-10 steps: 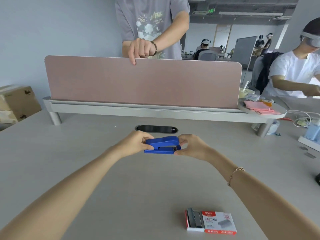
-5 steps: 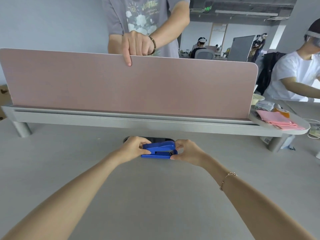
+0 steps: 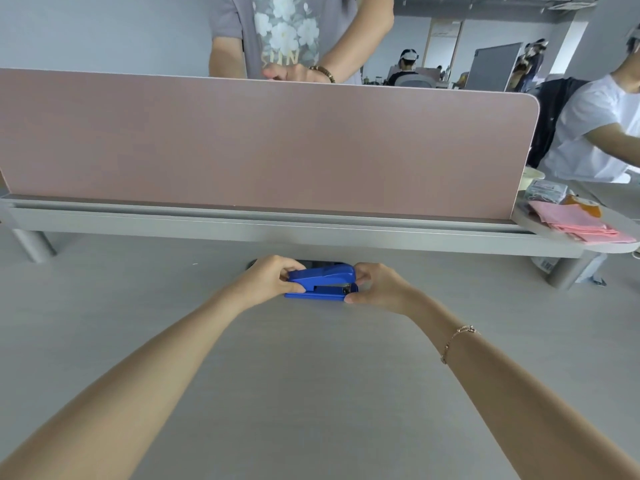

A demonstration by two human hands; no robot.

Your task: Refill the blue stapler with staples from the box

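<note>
The blue stapler lies lengthwise on the grey desk, closed, with its nose to the right. My left hand grips its rear end with thumb and fingers. My right hand pinches its front end, thumb low and fingers above. Both arms are stretched far forward. The staple box is out of view.
A pink divider panel on a grey rail stands just behind the stapler. A dark cable slot peeks out behind my left hand. A person stands behind the divider; another sits at the right. Pink paper lies on a side shelf.
My view has tilted up and moved closer to the divider, so the staple box has left the frame. The hands stay on the stapler. The standing person's hand has dropped behind the panel.
</note>
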